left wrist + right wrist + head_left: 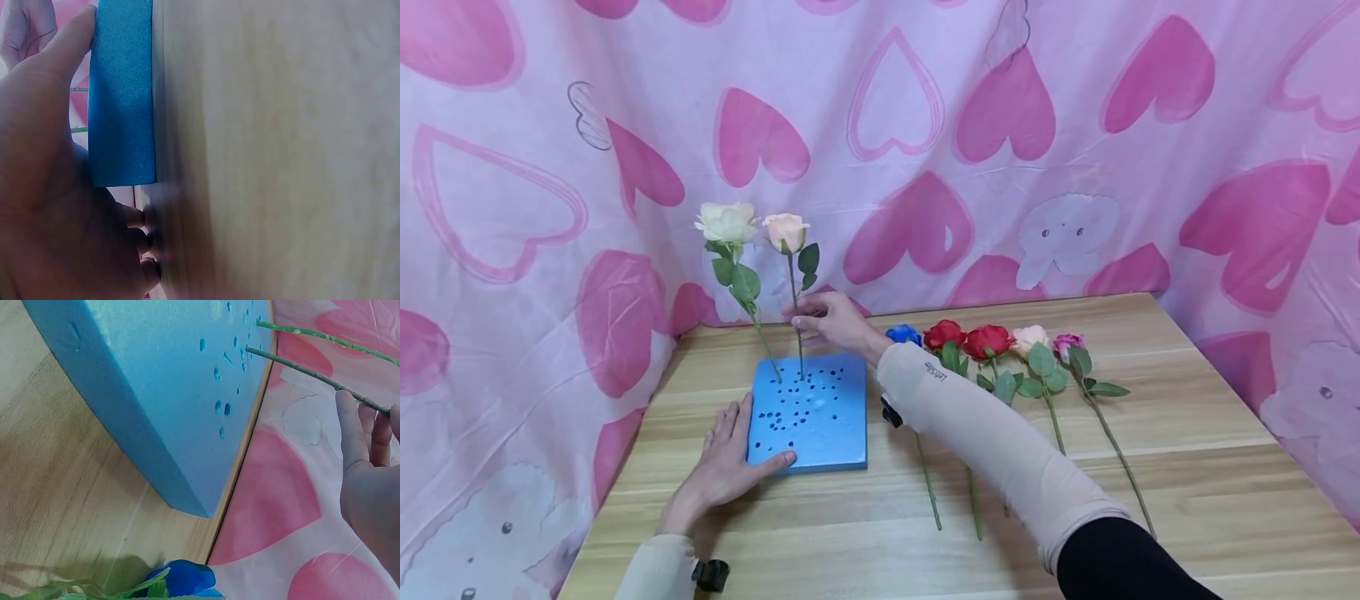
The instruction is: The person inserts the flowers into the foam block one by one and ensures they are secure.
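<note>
The left hand (730, 454) is nearest, at the table's (820, 542) left side, bracing the block (816, 437): its thumb is spread over the near edge, its straight fingers close together along the left edge.

The block lies flat towards the table's far left corner, many holes in its top bare. To its right five roses lie loose, heads towards the far edge and stems towards the near one: a blue one (903, 335) closest to the block, two red ones (966, 337), a pale one (1028, 340), and a magenta one (1068, 346) nearest the right edge. The right sleeve (985, 442) hides parts of their stems.

Over the block's far edge, the right hand (835, 321) pinches the stem of the peach rose (786, 232) between thumb and forefinger. That stem meets the block top; how deep it goes cannot be told. Just left, the white rose (727, 222) stands leaning, untouched.

I judge the work early: white set, peach nearly so, five left. Pink cloth (895, 217) hangs behind.
</note>
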Demonstrator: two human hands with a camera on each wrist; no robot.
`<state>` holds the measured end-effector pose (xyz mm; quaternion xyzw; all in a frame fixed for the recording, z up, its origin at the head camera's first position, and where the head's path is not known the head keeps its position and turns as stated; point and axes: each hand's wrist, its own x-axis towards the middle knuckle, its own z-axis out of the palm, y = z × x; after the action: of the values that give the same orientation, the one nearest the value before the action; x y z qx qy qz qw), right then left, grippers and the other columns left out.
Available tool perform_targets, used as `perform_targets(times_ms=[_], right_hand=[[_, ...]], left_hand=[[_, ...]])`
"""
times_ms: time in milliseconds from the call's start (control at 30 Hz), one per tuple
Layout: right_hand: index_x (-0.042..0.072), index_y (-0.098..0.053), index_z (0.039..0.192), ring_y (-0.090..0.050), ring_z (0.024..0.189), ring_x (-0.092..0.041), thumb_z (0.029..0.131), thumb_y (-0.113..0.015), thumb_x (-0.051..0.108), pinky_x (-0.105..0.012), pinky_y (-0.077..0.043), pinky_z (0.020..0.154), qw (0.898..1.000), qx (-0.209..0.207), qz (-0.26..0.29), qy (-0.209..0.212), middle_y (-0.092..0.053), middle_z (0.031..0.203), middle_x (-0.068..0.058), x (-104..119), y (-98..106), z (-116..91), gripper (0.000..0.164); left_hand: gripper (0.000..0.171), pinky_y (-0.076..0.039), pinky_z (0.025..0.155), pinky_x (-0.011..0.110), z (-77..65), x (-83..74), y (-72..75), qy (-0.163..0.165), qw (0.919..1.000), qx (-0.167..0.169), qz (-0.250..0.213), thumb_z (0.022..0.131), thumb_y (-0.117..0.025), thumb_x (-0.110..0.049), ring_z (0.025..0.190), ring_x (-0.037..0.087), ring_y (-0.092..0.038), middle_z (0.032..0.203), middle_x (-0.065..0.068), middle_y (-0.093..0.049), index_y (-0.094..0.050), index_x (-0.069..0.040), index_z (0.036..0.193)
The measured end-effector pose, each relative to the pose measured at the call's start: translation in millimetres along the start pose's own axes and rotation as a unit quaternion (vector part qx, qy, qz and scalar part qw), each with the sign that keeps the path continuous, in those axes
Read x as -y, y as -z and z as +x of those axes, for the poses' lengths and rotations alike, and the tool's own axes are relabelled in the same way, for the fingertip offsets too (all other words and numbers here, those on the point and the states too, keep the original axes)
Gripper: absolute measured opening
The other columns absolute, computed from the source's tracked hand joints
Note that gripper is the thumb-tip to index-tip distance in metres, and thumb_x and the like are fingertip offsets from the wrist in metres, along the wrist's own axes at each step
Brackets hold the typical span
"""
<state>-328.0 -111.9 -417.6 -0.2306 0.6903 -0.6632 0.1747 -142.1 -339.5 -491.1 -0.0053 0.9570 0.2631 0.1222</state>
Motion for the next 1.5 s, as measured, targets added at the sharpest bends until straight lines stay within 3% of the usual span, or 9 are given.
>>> perform_targets(times_ms=[133,400,533,633,800,967,1067,1267,1500], right_hand=[[0.008,-0.079,0.136,-0.075,0.124,-0.038,0.108,-0.072,0.006,-0.062,-0.060,0.107,1.000,-0.005,0.008,-0.008,-0.078,0.125,-0.007,0,2,-2,0.028],[0.010,-0.077,0.137,-0.076,0.120,-0.032,0.106,-0.077,0.008,-0.054,-0.065,0.103,0.999,-0.019,-0.025,-0.015,-0.075,0.134,-0.013,1,8,-7,0.032],[0.011,-0.073,0.144,-0.072,0.126,-0.041,0.104,-0.080,0.012,-0.060,-0.062,0.105,0.999,-0.017,-0.025,-0.015,-0.073,0.136,-0.015,-1,14,-11,0.040],[0.008,-0.064,0.153,-0.068,0.132,-0.048,0.104,-0.081,0.012,-0.056,-0.064,0.103,1.000,-0.010,-0.009,-0.009,-0.071,0.141,-0.019,-3,20,-13,0.052],[0.010,-0.057,0.159,-0.071,0.131,-0.038,0.104,-0.082,0.016,-0.051,-0.066,0.101,1.000,0.009,-0.002,0.016,-0.061,0.156,-0.026,-3,30,-19,0.061],[0.014,-0.048,0.169,-0.074,0.127,-0.032,0.103,-0.083,0.014,-0.060,-0.061,0.106,0.999,0.012,0.017,0.027,-0.059,0.159,-0.026,-2,38,-26,0.074],[0.015,-0.048,0.169,-0.075,0.126,-0.036,0.103,-0.082,0.011,-0.064,-0.060,0.105,0.999,0.012,0.027,0.035,-0.061,0.158,-0.024,1,44,-30,0.075],[0.020,-0.049,0.169,-0.072,0.131,-0.045,0.103,-0.081,0.009,-0.056,-0.067,0.096,0.998,0.011,0.038,0.041,-0.062,0.157,-0.022,10,59,-42,0.074],[0.022,-0.047,0.170,-0.072,0.131,-0.044,0.105,-0.078,0.009,-0.059,-0.064,0.100,0.998,0.005,0.039,0.051,-0.063,0.157,-0.019,23,87,-64,0.073]], left_hand=[[0.136,0.005,0.130,0.080,0.2,-0.8,-1.3,-0.003,1.0000,0.001,0.001,0.095,-0.071,-0.077,0.166,0.061,0.012,0.182,0.035,0.008,0.009,-0.006,0.178],[0.136,0.004,0.130,0.080,1.3,-3.6,-3.9,-0.007,1.0000,-0.001,0.001,0.095,-0.072,-0.077,0.166,0.061,0.012,0.182,0.035,0.008,0.009,-0.006,0.178],[0.136,0.004,0.130,0.079,1.3,-3.9,-5.6,-0.005,1.0000,0.004,0.002,0.094,-0.071,-0.078,0.166,0.061,0.012,0.182,0.035,0.008,0.009,-0.007,0.178],[0.136,0.004,0.130,0.079,0.8,-3.3,-5.7,-0.005,1.0000,0.005,0.004,0.094,-0.071,-0.078,0.166,0.061,0.012,0.182,0.035,0.008,0.009,-0.006,0.178],[0.136,0.004,0.130,0.080,0.2,-2.5,-4.5,-0.006,1.0000,0.005,0.004,0.095,-0.072,-0.077,0.166,0.061,0.013,0.181,0.035,0.008,0.009,-0.005,0.177],[0.136,0.004,0.129,0.081,0.6,-0.7,-4.0,-0.005,0.9999,0.007,0.006,0.095,-0.072,-0.077,0.165,0.063,0.012,0.181,0.037,0.008,0.010,-0.005,0.177],[0.136,0.004,0.129,0.081,0.0,0.8,-4.2,-0.005,0.9999,0.006,0.009,0.095,-0.072,-0.077,0.165,0.063,0.011,0.180,0.038,0.008,0.009,-0.004,0.177],[0.136,0.004,0.129,0.081,-0.6,1.0,-4.3,-0.010,0.9999,0.003,0.005,0.095,-0.072,-0.076,0.164,0.064,0.011,0.180,0.038,0.008,0.008,-0.003,0.177],[0.135,0.003,0.129,0.081,-3.4,0.8,-2.2,-0.017,0.9998,-0.010,0.003,0.095,-0.072,-0.075,0.165,0.064,0.009,0.180,0.038,0.005,0.007,-0.003,0.177]])
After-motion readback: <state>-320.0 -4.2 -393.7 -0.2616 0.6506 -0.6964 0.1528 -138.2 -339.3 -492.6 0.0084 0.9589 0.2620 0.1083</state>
